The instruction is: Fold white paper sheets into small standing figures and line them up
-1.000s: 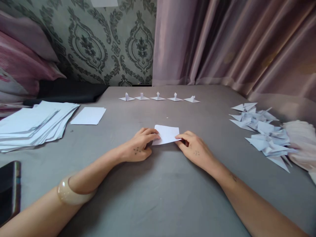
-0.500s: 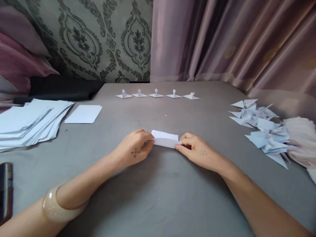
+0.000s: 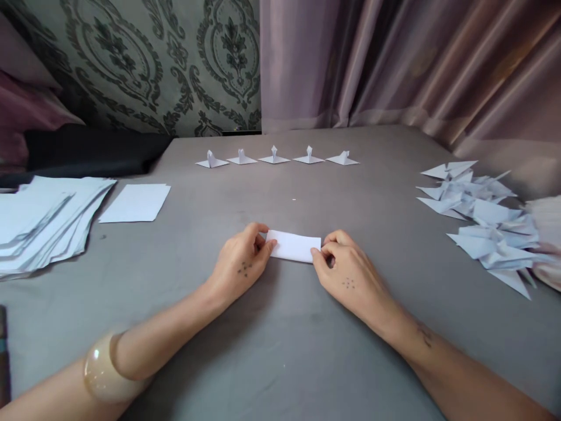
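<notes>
A white sheet of paper point(image 3: 293, 246), folded to a narrow strip, lies crosswise between my hands over the middle of the table. My left hand point(image 3: 245, 255) pinches its left end, thumb on top and fingers behind. At the right end, my right hand point(image 3: 344, 263) grips the corner between thumb and curled fingers. The strip's underside is hidden, so I cannot tell how many layers it has.
Several small folded paper figures point(image 3: 274, 156) stand in a row at the back. Left are a paper stack point(image 3: 48, 222), a smaller square pile point(image 3: 135, 203) and a dark phone-like object point(image 3: 3, 356). Folded paper cranes point(image 3: 486, 219) are heaped right on the grey table point(image 3: 280, 339).
The paper's raised front flap now lies flat against the rest, making one even strip. Both thumbs have come onto its face. The view has shifted slightly.
</notes>
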The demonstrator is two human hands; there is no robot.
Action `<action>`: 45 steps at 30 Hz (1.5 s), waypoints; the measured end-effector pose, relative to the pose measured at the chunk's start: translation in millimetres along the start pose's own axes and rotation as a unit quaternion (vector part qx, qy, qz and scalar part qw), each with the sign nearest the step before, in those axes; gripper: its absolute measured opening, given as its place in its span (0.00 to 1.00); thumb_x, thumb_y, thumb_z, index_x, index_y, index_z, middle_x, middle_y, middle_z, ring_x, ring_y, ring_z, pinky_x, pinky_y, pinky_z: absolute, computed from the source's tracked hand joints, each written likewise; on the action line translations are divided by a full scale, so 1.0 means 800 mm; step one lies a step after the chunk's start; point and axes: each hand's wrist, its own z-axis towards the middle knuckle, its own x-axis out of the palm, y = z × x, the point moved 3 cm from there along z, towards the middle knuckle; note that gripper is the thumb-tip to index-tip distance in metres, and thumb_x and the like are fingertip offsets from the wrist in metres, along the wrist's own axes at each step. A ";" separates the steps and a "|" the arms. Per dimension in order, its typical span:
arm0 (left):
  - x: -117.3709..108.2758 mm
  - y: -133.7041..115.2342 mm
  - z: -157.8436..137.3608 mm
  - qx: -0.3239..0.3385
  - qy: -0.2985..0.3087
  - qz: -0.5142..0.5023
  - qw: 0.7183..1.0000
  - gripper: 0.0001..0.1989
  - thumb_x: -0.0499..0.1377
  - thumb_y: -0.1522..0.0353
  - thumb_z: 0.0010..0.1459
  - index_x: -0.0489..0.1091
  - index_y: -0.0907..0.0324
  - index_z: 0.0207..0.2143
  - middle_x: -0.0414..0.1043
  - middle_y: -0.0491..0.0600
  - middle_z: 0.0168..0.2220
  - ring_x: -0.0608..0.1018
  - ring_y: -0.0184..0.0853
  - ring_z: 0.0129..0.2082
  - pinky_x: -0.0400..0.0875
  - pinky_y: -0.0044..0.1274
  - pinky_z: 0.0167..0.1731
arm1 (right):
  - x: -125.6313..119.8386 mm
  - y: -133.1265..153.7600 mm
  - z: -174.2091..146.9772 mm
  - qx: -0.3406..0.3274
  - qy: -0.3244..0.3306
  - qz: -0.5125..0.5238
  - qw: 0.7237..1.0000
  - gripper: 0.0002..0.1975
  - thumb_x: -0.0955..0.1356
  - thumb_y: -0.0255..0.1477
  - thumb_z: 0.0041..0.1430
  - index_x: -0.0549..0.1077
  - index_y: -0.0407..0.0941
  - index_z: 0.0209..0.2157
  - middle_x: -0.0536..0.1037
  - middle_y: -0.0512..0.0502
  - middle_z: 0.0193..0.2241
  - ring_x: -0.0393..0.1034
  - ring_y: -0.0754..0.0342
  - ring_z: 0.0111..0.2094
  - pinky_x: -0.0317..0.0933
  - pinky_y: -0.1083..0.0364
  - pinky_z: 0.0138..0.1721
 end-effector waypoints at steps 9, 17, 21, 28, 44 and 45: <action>0.000 0.001 0.006 -0.065 0.002 -0.015 0.998 0.15 0.60 0.64 0.55 0.65 0.55 0.45 0.71 0.42 0.25 0.70 0.33 0.24 0.59 0.24 0.28 | 0.002 -0.001 0.005 0.032 0.017 -0.041 0.999 0.19 0.63 0.36 0.59 0.60 0.45 0.17 0.71 0.49 0.33 0.58 0.62 0.19 0.51 0.53 0.24; -0.003 0.002 0.007 -0.086 -0.004 -0.066 0.994 0.16 0.63 0.64 0.52 0.66 0.55 0.44 0.71 0.43 0.24 0.70 0.34 0.24 0.58 0.25 0.27 | 0.003 -0.002 0.007 0.040 0.019 -0.047 0.998 0.19 0.64 0.37 0.59 0.61 0.45 0.17 0.71 0.49 0.32 0.58 0.62 0.19 0.48 0.54 0.23; -0.003 0.001 0.006 -0.097 0.003 -0.034 0.995 0.17 0.61 0.64 0.54 0.65 0.56 0.46 0.73 0.44 0.26 0.72 0.35 0.26 0.59 0.25 0.28 | 0.003 -0.001 0.006 0.036 0.011 -0.059 0.998 0.18 0.64 0.36 0.59 0.62 0.45 0.18 0.72 0.49 0.33 0.59 0.61 0.20 0.47 0.54 0.23; -0.001 -0.001 0.006 -0.079 0.013 0.031 0.996 0.14 0.56 0.64 0.60 0.63 0.57 0.47 0.73 0.44 0.28 0.74 0.34 0.28 0.63 0.25 0.30 | 0.002 0.002 0.005 0.046 0.013 -0.077 0.996 0.18 0.64 0.36 0.59 0.63 0.44 0.19 0.71 0.52 0.33 0.61 0.62 0.21 0.47 0.56 0.23; 0.001 0.001 0.008 -0.070 0.019 0.064 0.995 0.15 0.55 0.64 0.60 0.63 0.57 0.48 0.73 0.42 0.28 0.73 0.32 0.26 0.64 0.24 0.29 | 0.001 0.002 0.006 0.064 0.042 -0.079 0.994 0.18 0.63 0.36 0.62 0.63 0.44 0.20 0.72 0.53 0.36 0.59 0.63 0.21 0.48 0.56 0.24; 0.001 0.001 0.008 -0.070 0.019 0.065 0.995 0.15 0.56 0.64 0.60 0.63 0.57 0.48 0.73 0.43 0.28 0.73 0.32 0.26 0.64 0.24 0.28 | 0.001 0.002 0.006 0.064 0.044 -0.078 0.994 0.18 0.63 0.36 0.62 0.63 0.44 0.20 0.72 0.53 0.36 0.58 0.63 0.21 0.48 0.56 0.24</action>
